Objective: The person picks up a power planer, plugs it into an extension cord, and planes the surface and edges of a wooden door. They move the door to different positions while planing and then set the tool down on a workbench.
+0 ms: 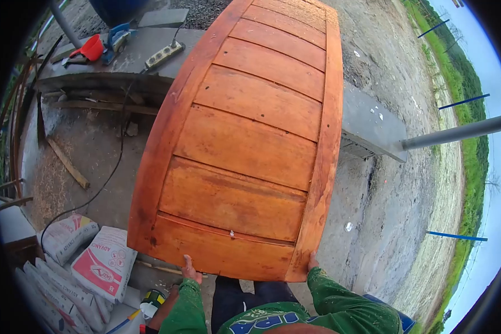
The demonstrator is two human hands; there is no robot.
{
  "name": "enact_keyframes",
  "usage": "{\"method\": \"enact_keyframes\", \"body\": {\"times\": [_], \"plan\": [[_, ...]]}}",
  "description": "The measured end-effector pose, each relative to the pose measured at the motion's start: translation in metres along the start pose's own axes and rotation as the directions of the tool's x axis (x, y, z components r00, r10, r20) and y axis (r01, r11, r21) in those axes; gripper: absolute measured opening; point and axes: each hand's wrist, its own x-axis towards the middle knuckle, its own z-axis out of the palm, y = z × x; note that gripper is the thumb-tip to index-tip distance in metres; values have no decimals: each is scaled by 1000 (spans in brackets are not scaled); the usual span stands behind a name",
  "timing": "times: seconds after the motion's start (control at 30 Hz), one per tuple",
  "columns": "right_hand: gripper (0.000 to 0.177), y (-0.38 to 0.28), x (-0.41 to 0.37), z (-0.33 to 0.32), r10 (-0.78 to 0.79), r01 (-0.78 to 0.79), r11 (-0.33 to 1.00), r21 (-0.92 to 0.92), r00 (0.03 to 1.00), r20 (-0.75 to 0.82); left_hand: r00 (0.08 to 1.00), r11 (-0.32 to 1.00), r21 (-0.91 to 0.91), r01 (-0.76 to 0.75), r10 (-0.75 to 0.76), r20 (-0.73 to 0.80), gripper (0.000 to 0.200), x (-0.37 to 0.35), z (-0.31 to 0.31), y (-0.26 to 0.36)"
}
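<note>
A long orange-brown wooden door [245, 150] with several recessed panels stretches away in front of me, its far end resting on or over a concrete bench. My left hand [191, 270] grips the near edge toward its left side, thumb on top and the other fingers hidden underneath. At the near right corner, my right hand [313, 261] is closed on the side edge; most of its fingers are out of sight below the wood. A small pale scrap lies on the nearest panels.
On the concrete bench [195, 42] are a power strip [165, 55], a red plastic scoop [93, 48] and a blue tool [118, 38]. A black cord [117, 158] runs down across the floor. Printed sacks [103, 264] are piled at lower left, near a wood strip [68, 162]. A grey post [462, 131] stands right.
</note>
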Motion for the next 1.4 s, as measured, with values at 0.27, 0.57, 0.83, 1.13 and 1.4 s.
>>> {"method": "enact_keyframes", "body": {"times": [0.27,0.57,0.83,1.13,1.4], "plan": [[86,-27,69,-31,-184,176,972,-158,982,-41,998,1000,-14,-1,2,68,65,-16,64,-11],[99,-263,63,-47,-48,24,943,-332,997,-64,998,990,138,43,-49,40,69,21,227,10],[97,-278,154,-49,-166,160,954,-254,986,0,1000,996,82,24,-23,-16,69,7,285,30],[87,-334,45,-41,-331,179,773,-609,932,-147,966,844,513,158,-240,98,69,-16,244,66],[80,-356,-7,11,-660,189,463,-866,725,-195,939,471,881,50,-324,119,52,-12,71,207]]}}
